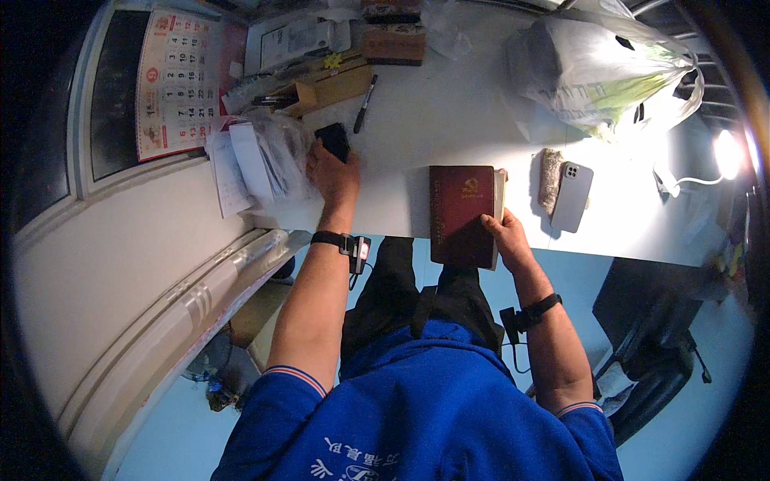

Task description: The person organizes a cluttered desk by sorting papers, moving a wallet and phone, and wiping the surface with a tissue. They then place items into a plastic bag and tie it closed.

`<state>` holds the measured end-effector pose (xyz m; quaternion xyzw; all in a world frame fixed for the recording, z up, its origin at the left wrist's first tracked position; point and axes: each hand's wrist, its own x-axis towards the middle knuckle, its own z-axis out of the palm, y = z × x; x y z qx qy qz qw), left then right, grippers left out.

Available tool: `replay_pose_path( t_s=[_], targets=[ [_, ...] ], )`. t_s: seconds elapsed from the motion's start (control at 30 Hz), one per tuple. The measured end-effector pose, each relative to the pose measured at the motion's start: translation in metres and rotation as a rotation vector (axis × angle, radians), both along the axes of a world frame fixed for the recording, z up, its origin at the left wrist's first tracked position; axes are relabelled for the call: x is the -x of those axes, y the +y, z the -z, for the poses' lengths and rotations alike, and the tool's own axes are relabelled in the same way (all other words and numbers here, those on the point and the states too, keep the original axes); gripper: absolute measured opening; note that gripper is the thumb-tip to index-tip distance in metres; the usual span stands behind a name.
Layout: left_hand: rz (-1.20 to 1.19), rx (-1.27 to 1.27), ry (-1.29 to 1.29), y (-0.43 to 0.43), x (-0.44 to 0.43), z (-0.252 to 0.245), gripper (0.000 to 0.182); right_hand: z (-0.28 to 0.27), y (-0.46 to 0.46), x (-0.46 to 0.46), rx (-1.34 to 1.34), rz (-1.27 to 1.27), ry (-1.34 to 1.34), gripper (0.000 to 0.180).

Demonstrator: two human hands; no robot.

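My right hand [511,237] grips a dark red hardcover book [462,210] by its page side, with the thumb on the cover. The book bears gold writing and an emblem, and its lower part juts past the front edge of the white table [391,198]. Over at the left, my left hand [335,171] has its fingers around a small flat black object [332,139]; what it is exactly, I cannot tell. Beside that hand lies a clear plastic bag [295,162] with white papers [249,159]. A black pen [365,105] rests just beyond the black object.
A silver smartphone [572,198] leans by a rolled speckled cloth-like item [550,180]. Behind them is a full white plastic bag [601,72]; a lit lamp [728,155] glares at right. A cardboard box [343,84], a brown box [394,45] and a wall calendar [180,90] are at left. A black chair [649,385] stands below right.
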<state>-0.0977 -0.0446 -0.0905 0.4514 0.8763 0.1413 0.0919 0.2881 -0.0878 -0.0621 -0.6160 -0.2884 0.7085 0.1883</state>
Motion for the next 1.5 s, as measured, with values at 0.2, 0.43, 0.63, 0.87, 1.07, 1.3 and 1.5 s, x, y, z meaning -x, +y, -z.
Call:
replay_pose_path(
  t_s=[0.2, 0.43, 0.63, 0.87, 1.07, 1.3, 1.5],
  targets=[
    [-0.007, -0.017, 0.020, -0.008, -0.003, -0.003, 0.081, 0.005, -0.002, -0.010, 0.008, 0.041, 0.002, 0.031],
    [0.161, 0.058, 0.137, -0.024, -0.012, -0.010, 0.081, 0.018, -0.007, -0.012, -0.009, 0.044, -0.002, 0.033],
    [0.202, 0.086, 0.108, -0.040, -0.005, -0.011, 0.082, 0.018, -0.004, -0.013, 0.000, 0.028, -0.003, 0.032],
    [0.120, 0.114, 0.063, -0.042, 0.008, -0.016, 0.085, 0.017, -0.001, -0.014, 0.034, -0.014, 0.008, 0.034],
    [0.037, 0.032, -0.030, -0.044, 0.002, -0.019, 0.085, 0.017, 0.002, -0.013, 0.013, -0.015, -0.050, 0.030],
    [-0.020, 0.115, 0.018, -0.043, 0.000, -0.022, 0.092, 0.019, 0.003, -0.017, 0.003, -0.063, -0.047, 0.032],
    [-0.022, 0.149, 0.029, -0.037, -0.008, -0.021, 0.095, 0.017, 0.005, -0.016, 0.017, -0.077, -0.053, 0.032]
  ],
)
